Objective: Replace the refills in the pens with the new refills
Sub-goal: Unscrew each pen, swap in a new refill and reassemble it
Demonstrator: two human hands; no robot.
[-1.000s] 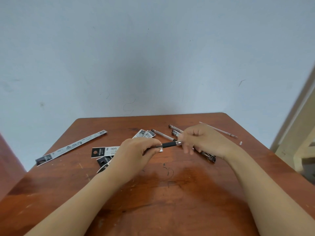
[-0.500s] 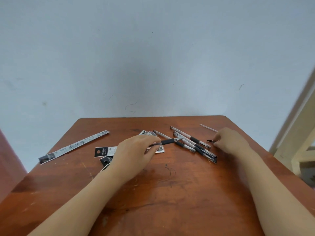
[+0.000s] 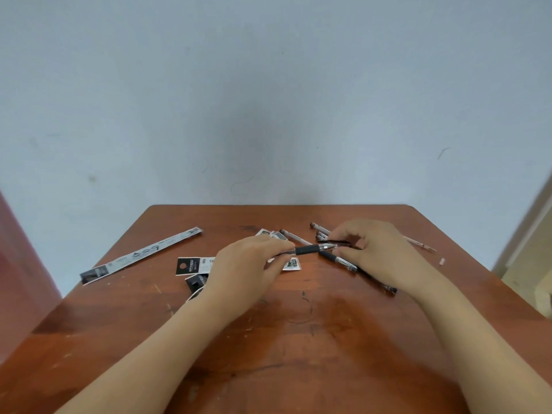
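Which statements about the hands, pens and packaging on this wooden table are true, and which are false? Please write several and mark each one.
1. The left hand grips the pen with the black rubber grip and metal tip. True.
2. The right hand lies flat and empty. False: it pinches a small dark slender piece near the pen's tip.
3. The long white printed packaging strip lies to the right of both hands. False: it lies to their left.
4. On the brown wooden table, more pens lie beside the right hand. True.
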